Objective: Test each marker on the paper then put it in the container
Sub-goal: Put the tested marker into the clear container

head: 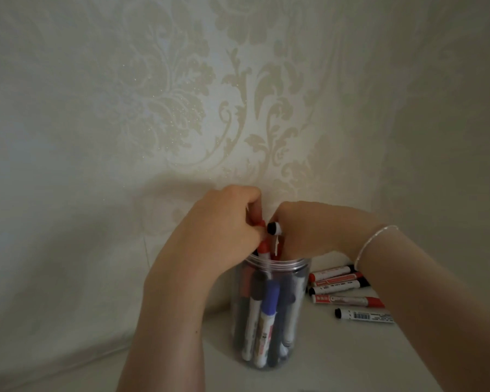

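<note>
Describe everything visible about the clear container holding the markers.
The clear plastic jar is a tall cylinder with a ribbed, threaded rim and no lid on it. It stands upright on the pale surface near the patterned wall. Several capped markers stand packed inside, among them a blue-capped marker. Both hands work at its mouth, the left hand gripping a red marker.

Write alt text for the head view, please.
Two hands, left and right, hold markers over a clear plastic jar full of markers. Five more red and black capped markers lie beside it on the white table.
</note>
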